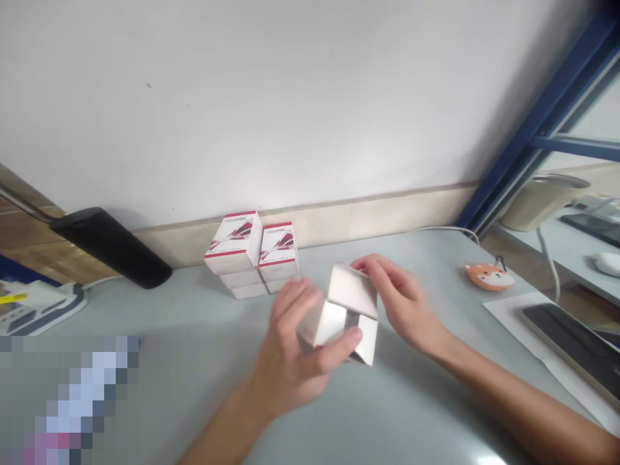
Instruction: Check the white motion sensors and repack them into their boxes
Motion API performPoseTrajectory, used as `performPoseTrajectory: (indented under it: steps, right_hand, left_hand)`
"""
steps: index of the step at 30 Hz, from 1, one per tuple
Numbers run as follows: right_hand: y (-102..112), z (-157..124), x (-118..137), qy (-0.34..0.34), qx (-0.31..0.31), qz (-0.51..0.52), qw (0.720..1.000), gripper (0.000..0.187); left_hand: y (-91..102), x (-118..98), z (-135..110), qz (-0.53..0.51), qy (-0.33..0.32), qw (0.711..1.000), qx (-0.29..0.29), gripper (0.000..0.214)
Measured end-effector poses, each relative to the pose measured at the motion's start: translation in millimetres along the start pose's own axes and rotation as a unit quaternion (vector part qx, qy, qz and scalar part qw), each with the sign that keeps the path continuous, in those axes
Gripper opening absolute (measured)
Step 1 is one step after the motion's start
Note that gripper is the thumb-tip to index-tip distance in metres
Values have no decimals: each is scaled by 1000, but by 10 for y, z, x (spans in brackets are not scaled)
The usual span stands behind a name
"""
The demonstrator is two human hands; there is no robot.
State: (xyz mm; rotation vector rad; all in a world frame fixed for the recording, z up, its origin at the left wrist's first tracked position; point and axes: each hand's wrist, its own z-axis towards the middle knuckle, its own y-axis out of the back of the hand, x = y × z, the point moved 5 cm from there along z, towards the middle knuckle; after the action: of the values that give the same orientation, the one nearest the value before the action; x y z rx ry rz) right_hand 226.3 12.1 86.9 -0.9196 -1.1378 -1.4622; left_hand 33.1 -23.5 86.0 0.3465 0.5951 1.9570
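Both my hands are raised over a pale grey table [159, 381], holding a partly folded carton [341, 313] of white card with a silvery inner face. My left hand [290, 345] wraps around its lower left side, with the fingers across the front. The fingertips of my right hand [397, 300] press on its top far corner. Flaps of the carton stand open at odd angles, and its inside is partly hidden by my left fingers. Just behind my left hand stand two stacks of white boxes with red bands [252, 253], apart from my fingers.
An orange fox-faced trinket [489, 276] lies to the right, near a dark keyboard [566, 342] on a white sheet. A black padded bar [111, 248] juts in at the far left. A white wall with a beige skirting [300, 226] backs the table, and a blue frame [537, 135] stands at the right.
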Motion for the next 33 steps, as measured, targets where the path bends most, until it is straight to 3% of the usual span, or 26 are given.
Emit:
performPoseTrajectory:
  steps: [3,5,8,10,12,14,16,19,26,29,33]
  right_hand:
    - [-175,-7,-68,-73,91,45,992,35]
    - [-224,-14,-100,-69,119,36,990,28]
    - [-97,-21,11,74,24,-49,996,16]
    - [9,-90,189,207,-48,-102,972,16]
    - [18,-186,359,315,-40,-147,937,21]
    - [-52,-263,456,375,19,-195,906,24]
    - [-136,-295,456,383,71,-230,892,28]
    - [-213,-283,366,364,111,-246,891,31]
    - [-62,-199,301,329,58,-198,921,11]
    - [-64,-178,304,309,81,-202,926,17]
    - [-66,-174,323,304,89,-221,922,31]
  left_hand:
    - [68,-122,107,54,-76,995,30,44]
    - [99,-151,157,27,-92,994,60,36]
    - [147,-139,193,-19,-85,994,71,34]
    - [159,-116,191,-14,-75,995,70,36]
    - [156,-90,176,6,-62,996,69,37]
    - [157,-68,161,17,-51,997,55,35]
    - [160,-32,153,14,-29,999,40,30]
    - [155,32,150,-18,8,999,43,31]
    - [190,116,124,-54,57,994,74,32]
    - [178,129,88,-61,68,994,58,23]
    - [130,137,-9,-114,87,990,4,41]
